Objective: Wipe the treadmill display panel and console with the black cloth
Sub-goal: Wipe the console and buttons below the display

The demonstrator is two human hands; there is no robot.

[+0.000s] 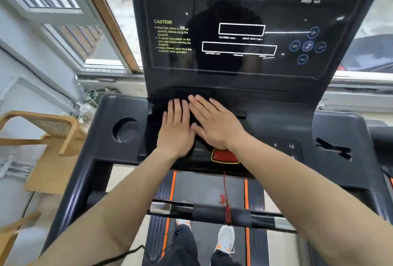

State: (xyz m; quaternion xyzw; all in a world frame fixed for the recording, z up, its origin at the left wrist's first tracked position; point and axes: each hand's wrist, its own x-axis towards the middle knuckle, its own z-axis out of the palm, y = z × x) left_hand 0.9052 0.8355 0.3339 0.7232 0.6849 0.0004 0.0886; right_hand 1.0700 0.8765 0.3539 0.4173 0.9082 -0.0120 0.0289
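Note:
The black cloth (155, 121) lies spread flat on the treadmill console (276, 129), just below the glossy black display panel (240, 14). My left hand (176, 129) and my right hand (212, 121) both rest palm-down on the cloth, side by side, fingers straight and pointing toward the panel. Neither hand grips the cloth. The cloth's far and right edges blend into the dark console, so its exact outline is hard to tell.
A red safety key (225, 156) with a red cord sits under my right wrist. A round cup holder (125, 130) is at the console's left. A wooden chair (42, 138) stands left of the treadmill. The handlebar (212, 212) crosses below my arms.

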